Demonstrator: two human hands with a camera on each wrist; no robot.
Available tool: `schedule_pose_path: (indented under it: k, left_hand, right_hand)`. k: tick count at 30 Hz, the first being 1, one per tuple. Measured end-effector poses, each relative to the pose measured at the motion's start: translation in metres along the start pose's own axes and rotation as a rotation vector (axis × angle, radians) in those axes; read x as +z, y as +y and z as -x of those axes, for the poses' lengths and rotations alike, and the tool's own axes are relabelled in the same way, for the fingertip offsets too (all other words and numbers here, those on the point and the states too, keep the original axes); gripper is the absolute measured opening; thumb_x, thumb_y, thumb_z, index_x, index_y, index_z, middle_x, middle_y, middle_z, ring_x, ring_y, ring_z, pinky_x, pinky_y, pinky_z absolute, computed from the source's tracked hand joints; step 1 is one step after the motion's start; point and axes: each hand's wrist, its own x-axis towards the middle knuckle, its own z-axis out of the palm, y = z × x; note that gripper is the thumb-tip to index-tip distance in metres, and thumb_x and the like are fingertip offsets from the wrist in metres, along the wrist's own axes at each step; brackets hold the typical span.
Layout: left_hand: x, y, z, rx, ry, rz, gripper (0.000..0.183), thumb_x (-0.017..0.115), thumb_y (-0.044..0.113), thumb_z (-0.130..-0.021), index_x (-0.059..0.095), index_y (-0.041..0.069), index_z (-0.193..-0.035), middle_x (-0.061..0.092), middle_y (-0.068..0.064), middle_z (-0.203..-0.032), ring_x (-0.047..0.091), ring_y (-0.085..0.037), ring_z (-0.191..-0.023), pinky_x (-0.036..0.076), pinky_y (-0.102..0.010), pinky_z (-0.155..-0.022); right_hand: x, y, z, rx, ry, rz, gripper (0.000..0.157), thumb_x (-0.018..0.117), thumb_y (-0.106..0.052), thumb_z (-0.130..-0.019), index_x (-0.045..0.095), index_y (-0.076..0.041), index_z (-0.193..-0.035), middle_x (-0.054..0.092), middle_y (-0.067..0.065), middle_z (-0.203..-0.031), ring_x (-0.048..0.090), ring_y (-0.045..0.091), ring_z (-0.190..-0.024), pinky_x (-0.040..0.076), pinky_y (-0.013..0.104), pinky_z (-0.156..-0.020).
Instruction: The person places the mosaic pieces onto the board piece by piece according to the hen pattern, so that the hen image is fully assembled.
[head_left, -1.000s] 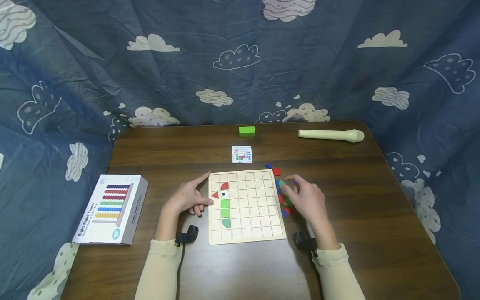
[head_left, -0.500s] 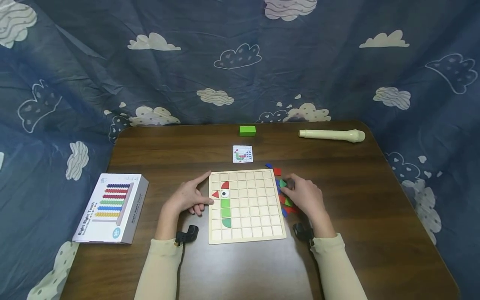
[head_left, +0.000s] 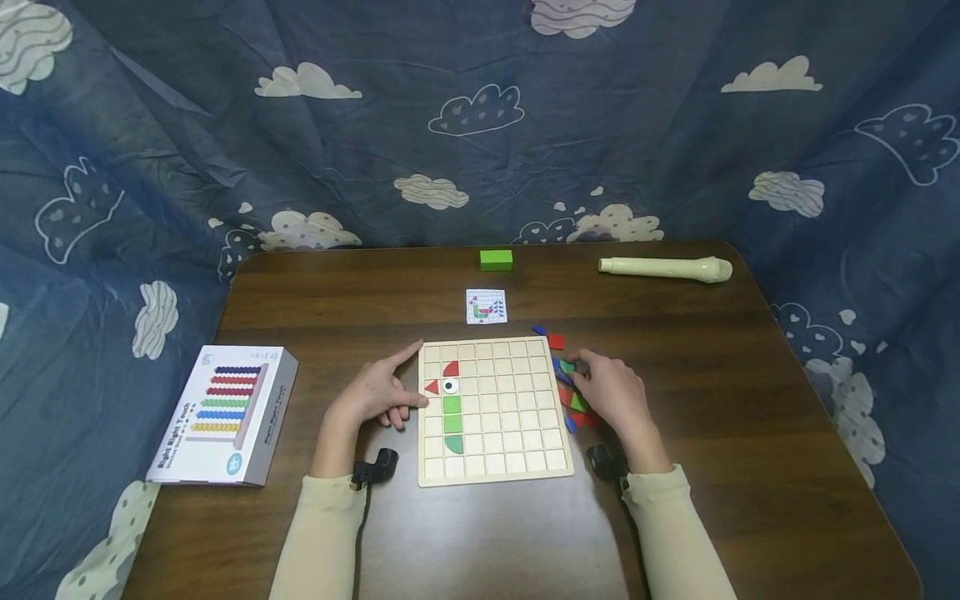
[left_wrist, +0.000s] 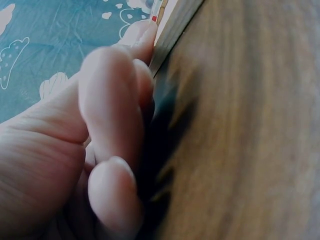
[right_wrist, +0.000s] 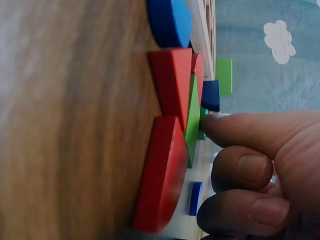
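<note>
A wooden grid board (head_left: 510, 439) lies flat on the table. In its left columns sit a red quarter-round (head_left: 451, 367), a red triangle (head_left: 432, 387), a round eye piece (head_left: 451, 386), two green squares (head_left: 452, 414) and a green quarter-round (head_left: 454, 445). My left hand (head_left: 372, 397) touches the board's left edge with thumb and outstretched index finger; its other fingers are bent. Beyond the right edge, my right hand (head_left: 611, 396) pinches a dark green piece (right_wrist: 202, 131) among loose blocks. The index fingertip is hidden in the right wrist view.
Loose red (right_wrist: 162, 175), light green (right_wrist: 192, 120) and blue (right_wrist: 171, 22) blocks lie along the board's right side. A picture card (head_left: 487, 307) and a green block (head_left: 496, 261) are behind it. A cream microphone-shaped object (head_left: 665, 268) lies back right; a white box (head_left: 217, 417) stands left.
My right hand's thumb and index finger have closed in on the dark green piece, and the hand has settled lower over the pile. My left hand stays at the board's edge.
</note>
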Motion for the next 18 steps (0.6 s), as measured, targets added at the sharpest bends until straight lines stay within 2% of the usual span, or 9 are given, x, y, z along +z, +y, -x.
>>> schedule_pose_path:
  k: [5,9,14,18]
  left_hand:
    - [-0.001,0.0,0.001,-0.001,-0.002,0.002,0.107,0.091,0.023,-0.086,0.026,0.043,-0.168,0.071,-0.011,-0.065,0.071,-0.021,-0.05,0.057,-0.029,-0.048]
    - [-0.001,-0.001,0.001,-0.005,0.003,-0.007,0.107,0.091,0.024,-0.086,0.026,0.044,-0.168,0.07,-0.011,-0.065,0.071,-0.021,-0.051,0.057,-0.029,-0.048]
    - [0.0,-0.001,0.002,-0.003,-0.008,-0.011,0.107,0.091,0.025,-0.086,0.025,0.043,-0.168,0.071,-0.01,-0.065,0.072,-0.021,-0.051,0.057,-0.029,-0.049]
    - [0.0,0.002,0.002,-0.017,-0.01,-0.007,0.107,0.091,0.025,-0.086,0.025,0.044,-0.168,0.071,-0.011,-0.065,0.071,-0.021,-0.051,0.056,-0.028,-0.049]
  right_hand:
    - [-0.003,0.004,0.001,0.008,0.0,0.0,0.039,0.073,-0.026,-0.101,0.069,-0.018,-0.139,0.061,0.008,-0.068,0.049,0.023,-0.059,0.034,0.033,-0.054]
    - [-0.006,0.012,0.006,0.001,0.009,-0.048,0.039,0.073,-0.03,-0.1,0.069,-0.015,-0.136,0.064,0.01,-0.075,0.049,0.023,-0.064,0.034,0.033,-0.057]
    - [-0.013,0.028,0.023,-0.008,-0.081,-0.115,0.035,0.078,-0.032,-0.097,0.071,-0.012,-0.125,0.055,0.003,-0.07,0.048,0.019,-0.062,0.034,0.032,-0.057]
    - [-0.014,0.034,0.033,-0.04,-0.136,-0.11,0.034,0.081,-0.032,-0.094,0.074,-0.011,-0.121,0.055,0.0,-0.068,0.048,0.016,-0.061,0.034,0.03,-0.056]
